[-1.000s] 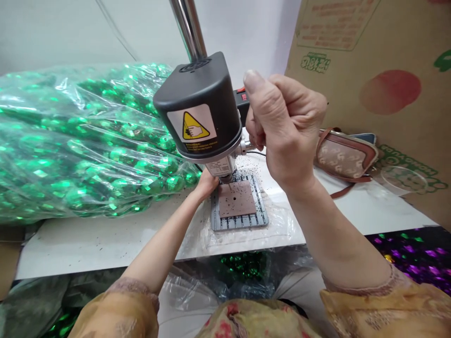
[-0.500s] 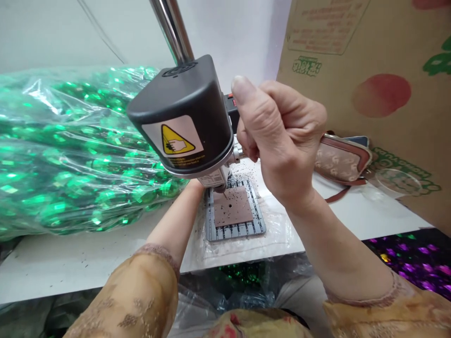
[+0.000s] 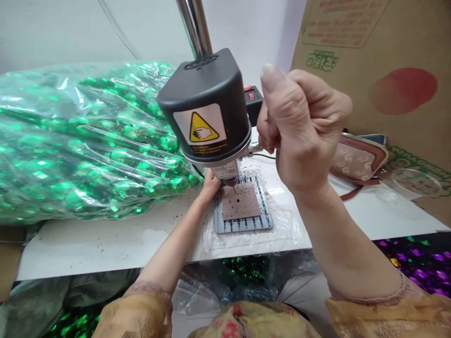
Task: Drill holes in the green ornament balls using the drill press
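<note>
A small bench drill with a black motor cap (image 3: 206, 103) and a yellow warning label stands on a chrome column (image 3: 193, 26). My right hand (image 3: 303, 124) is a closed fist round the drill's feed lever, which is mostly hidden inside it. My left hand (image 3: 210, 185) reaches under the drill head, at the left edge of a brown pad (image 3: 240, 201) on the grey slotted base plate (image 3: 246, 224). Its fingers are hidden behind the drill head. Dark chips lie scattered on the pad.
A big clear bag of green faceted beads (image 3: 88, 141) fills the left of the white table (image 3: 105, 239). A brown pouch (image 3: 359, 159) and a cardboard box (image 3: 380, 70) stand at the right. Purple sequined material (image 3: 419, 253) lies at the lower right.
The view swung left and back. My right fist stays closed on the lever and my left hand stays under the drill head.
</note>
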A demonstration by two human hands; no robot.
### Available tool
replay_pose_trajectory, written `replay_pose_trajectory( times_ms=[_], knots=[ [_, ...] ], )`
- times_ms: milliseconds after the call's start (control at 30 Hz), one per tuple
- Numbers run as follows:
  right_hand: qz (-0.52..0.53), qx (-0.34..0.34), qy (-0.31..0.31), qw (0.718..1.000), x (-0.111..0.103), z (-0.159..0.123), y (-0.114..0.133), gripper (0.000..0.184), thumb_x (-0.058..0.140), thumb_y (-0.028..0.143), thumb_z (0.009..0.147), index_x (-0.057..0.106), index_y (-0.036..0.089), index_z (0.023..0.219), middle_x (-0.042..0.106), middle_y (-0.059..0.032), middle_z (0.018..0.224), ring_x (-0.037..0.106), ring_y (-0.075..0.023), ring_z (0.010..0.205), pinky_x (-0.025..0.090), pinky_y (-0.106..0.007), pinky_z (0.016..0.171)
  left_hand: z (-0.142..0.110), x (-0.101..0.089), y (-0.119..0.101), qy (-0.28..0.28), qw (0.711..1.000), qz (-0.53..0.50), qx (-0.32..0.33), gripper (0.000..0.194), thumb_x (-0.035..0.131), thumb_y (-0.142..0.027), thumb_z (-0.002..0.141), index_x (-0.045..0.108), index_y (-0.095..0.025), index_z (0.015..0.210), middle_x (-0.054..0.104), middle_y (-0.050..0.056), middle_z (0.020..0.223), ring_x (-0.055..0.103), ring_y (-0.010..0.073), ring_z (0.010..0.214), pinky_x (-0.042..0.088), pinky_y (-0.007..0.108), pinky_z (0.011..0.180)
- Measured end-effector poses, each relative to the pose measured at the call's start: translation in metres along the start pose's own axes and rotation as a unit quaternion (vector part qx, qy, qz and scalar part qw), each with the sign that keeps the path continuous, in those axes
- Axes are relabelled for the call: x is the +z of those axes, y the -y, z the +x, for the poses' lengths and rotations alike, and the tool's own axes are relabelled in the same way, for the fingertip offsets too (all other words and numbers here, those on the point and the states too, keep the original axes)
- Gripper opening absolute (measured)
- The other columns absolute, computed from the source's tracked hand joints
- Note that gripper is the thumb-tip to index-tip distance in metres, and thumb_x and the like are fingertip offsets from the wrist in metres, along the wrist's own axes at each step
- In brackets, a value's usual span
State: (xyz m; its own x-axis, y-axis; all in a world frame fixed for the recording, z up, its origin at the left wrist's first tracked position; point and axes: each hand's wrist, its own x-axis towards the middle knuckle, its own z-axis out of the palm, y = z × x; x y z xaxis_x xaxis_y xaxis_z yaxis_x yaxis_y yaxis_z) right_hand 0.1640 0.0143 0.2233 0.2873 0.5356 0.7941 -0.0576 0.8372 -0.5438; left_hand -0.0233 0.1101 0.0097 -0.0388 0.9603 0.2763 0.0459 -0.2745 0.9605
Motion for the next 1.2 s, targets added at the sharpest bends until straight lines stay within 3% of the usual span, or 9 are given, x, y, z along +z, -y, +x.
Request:
replay_pose_trajectory(
  times_ms=[100,233,367,433,533,800,1033,1200],
  knots=[
    [-0.007,0.007,-0.004,1.000,0.000,-0.001,-0.002,0.058,0.050,0.062,0.088,0.032,0.020,0.053,0.029,0.0055,0.051,0.030,-0.0013,0.042,0.023,-0.023,0.044,-0.022,0.001,-0.012,-0.015,0.999,-0.025,-0.016,0.032,0.077,-0.046,0.080,0.068,-0.021,0.096,0.071,0.005,0.104,0.065,0.0221,0.103,0.055,0.036,0.093],
    [-0.030,-0.003,0.001,1.000,-0.002,-0.001,-0.009,0.056,0.050,0.060,0.090,0.030,0.021,0.057,0.029,0.0051,0.050,0.029,-0.0028,0.043,0.025,-0.024,0.043,-0.048,0.004,-0.040,0.001,0.979,-0.181,-0.098,0.042,0.072,-0.051,0.082,0.061,-0.024,0.113,0.070,0.003,0.105,0.067,0.0158,0.082,0.055,0.027,0.067],
    [-0.006,-0.002,0.004,1.000,-0.003,-0.001,-0.015,0.053,0.058,0.053,0.090,0.031,0.021,0.057,0.030,0.0056,0.048,0.029,-0.0037,0.042,0.026,-0.025,0.042,-0.069,0.003,-0.059,-0.006,0.958,-0.251,-0.139,0.044,0.077,-0.049,0.079,0.056,-0.025,0.110,0.070,0.003,0.109,0.069,0.0158,0.086,0.058,0.029,0.073],
    [0.022,-0.002,-0.002,1.000,-0.003,0.000,-0.015,0.052,0.063,0.047,0.089,0.033,0.021,0.055,0.030,0.0062,0.047,0.028,-0.0035,0.039,0.024,-0.025,0.041,-0.076,0.002,-0.061,-0.005,0.957,-0.245,-0.153,0.045,0.082,-0.041,0.076,0.055,-0.026,0.109,0.070,0.001,0.106,0.069,0.0151,0.086,0.058,0.031,0.077],
    [0.060,-0.009,-0.008,0.998,-0.002,0.001,-0.014,0.051,0.069,0.042,0.086,0.035,0.021,0.052,0.030,0.0070,0.044,0.027,-0.0039,0.037,0.020,-0.027,0.038,-0.082,0.001,-0.055,-0.002,0.964,-0.210,-0.163,0.051,0.085,-0.030,0.068,0.058,-0.025,0.111,0.070,0.000,0.101,0.067,0.0123,0.081,0.054,0.025,0.072],
    [0.018,0.008,-0.006,1.000,-0.003,0.000,-0.011,0.054,0.064,0.049,0.087,0.033,0.021,0.054,0.029,0.0062,0.046,0.028,-0.0042,0.040,0.023,-0.027,0.041,-0.078,0.003,-0.035,-0.027,0.994,-0.067,-0.084,0.051,0.093,-0.035,0.060,0.064,-0.019,0.099,0.071,0.003,0.099,0.067,0.0143,0.088,0.052,0.026,0.080],
    [0.036,-0.015,-0.011,0.999,-0.001,0.000,-0.016,0.052,0.065,0.047,0.087,0.033,0.022,0.055,0.029,0.0066,0.046,0.025,-0.0057,0.040,0.021,-0.029,0.040,-0.078,0.003,-0.027,0.038,0.995,-0.068,-0.055,0.048,0.092,-0.036,0.064,0.062,-0.019,0.097,0.072,0.003,0.095,0.068,0.0153,0.088,0.053,0.028,0.082],
    [0.036,-0.015,-0.016,0.999,0.000,0.000,-0.018,0.051,0.063,0.045,0.089,0.032,0.022,0.055,0.029,0.0063,0.047,0.025,-0.0062,0.041,0.021,-0.028,0.042,-0.079,0.002,-0.027,0.065,0.997,-0.022,-0.016,0.051,0.092,-0.032,0.066,0.065,-0.020,0.108,0.072,0.007,0.112,0.068,0.0215,0.106,0.052,0.036,0.096]
  ],
)
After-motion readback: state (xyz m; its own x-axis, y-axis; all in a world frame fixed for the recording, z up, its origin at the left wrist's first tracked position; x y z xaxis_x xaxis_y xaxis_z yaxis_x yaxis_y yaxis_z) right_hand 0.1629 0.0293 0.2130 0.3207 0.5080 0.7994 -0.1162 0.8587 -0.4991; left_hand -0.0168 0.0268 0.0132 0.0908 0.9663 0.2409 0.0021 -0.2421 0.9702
